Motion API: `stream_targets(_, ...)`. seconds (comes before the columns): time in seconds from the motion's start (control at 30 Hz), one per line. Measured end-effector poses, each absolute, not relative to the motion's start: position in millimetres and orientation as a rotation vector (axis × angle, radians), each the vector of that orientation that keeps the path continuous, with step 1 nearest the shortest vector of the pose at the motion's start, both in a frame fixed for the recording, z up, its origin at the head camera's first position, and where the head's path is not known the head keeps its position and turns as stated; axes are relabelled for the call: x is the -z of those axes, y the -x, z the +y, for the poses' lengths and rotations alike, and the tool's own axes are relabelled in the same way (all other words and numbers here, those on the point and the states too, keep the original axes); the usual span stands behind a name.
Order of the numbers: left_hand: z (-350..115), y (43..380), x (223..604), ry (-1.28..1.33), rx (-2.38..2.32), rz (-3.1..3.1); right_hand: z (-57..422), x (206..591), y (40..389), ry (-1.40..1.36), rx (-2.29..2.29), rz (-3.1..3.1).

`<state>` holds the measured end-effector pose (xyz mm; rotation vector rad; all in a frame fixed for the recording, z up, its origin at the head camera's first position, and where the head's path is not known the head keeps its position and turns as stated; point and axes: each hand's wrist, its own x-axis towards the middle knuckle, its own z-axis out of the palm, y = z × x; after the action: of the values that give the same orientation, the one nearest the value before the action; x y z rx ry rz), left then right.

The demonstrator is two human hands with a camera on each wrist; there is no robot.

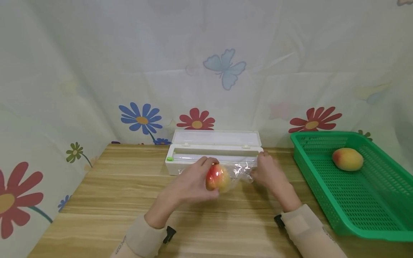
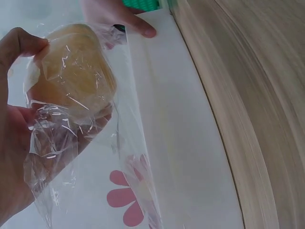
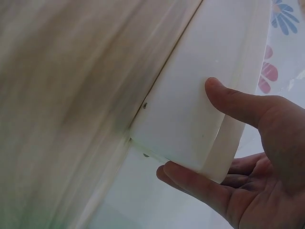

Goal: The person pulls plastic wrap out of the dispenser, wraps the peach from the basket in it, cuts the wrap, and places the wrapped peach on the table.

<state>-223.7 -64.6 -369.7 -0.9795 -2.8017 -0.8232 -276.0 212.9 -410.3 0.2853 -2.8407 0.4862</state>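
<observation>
My left hand (image 1: 191, 184) holds a red-and-yellow mango (image 1: 217, 178), its thumb and fingers curled round the sides. Clear cling film (image 2: 55, 138) covers the mango and trails in crumpled folds over the palm in the left wrist view. Behind it stands a white cling film dispenser (image 1: 174, 168) with its lid raised and a film roll (image 1: 187, 157) inside. My right hand (image 1: 270, 172) grips the dispenser's right end. In the right wrist view the thumb presses the long white face (image 3: 190, 95) and the fingers bend round the end.
To the right, a green plastic basket (image 1: 317, 182) holds another mango (image 1: 347, 159). A green slider (image 1: 170, 158) sits at the dispenser's left end. The wooden table (image 1: 106, 200) runs back to a flower-printed curtain (image 1: 161, 71) behind the dispenser.
</observation>
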Motion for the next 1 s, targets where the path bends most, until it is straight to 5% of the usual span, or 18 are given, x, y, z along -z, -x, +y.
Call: stream_targets(1.0, -74, 217, 359, 1.031, 1.035, -2.639, 212, 411, 275, -0.285, -0.449, -2.854)
